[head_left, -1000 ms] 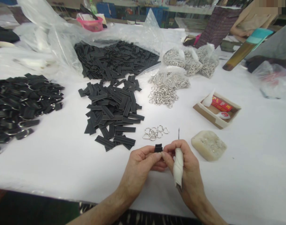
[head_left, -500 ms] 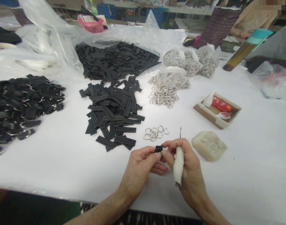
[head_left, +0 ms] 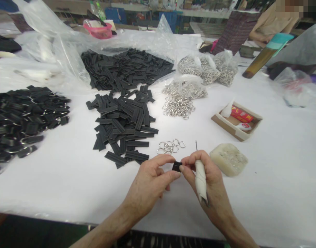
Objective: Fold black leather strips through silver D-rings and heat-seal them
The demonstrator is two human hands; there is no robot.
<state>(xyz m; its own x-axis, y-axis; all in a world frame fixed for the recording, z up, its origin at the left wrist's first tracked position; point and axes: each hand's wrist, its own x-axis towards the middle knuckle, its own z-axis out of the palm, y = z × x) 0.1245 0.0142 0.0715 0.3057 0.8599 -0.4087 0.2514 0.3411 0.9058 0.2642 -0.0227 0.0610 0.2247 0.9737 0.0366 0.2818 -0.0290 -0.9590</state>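
Note:
My left hand (head_left: pixel 150 182) and my right hand (head_left: pixel 207 182) meet over the near edge of the white table (head_left: pixel 57 179), both pinching a small folded black strip piece (head_left: pixel 176 166) between fingertips. My right hand also grips a white-wrapped awl (head_left: pixel 200 177) whose thin metal tip points up and away. A small cluster of metal D-rings (head_left: pixel 170 146) lies just beyond my hands. A loose pile of flat black strips (head_left: pixel 124 124) lies to the left of the rings. A pale waxy block (head_left: pixel 228 159) sits to the right of my right hand.
A heap of strips with rings attached (head_left: pixel 20 117) lies at far left. A plastic sheet holds more black strips (head_left: pixel 124 67). Bags of metal rings (head_left: pixel 207 69) and a loose ring pile (head_left: pixel 178 106) sit further back. A cardboard tray (head_left: pixel 237 121) holds small tubes. Another person (head_left: pixel 272 20) sits at the far right.
My hands have shifted slightly; the left fingers have rolled over the black piece and the pinch has tightened. The awl stays in my right hand.

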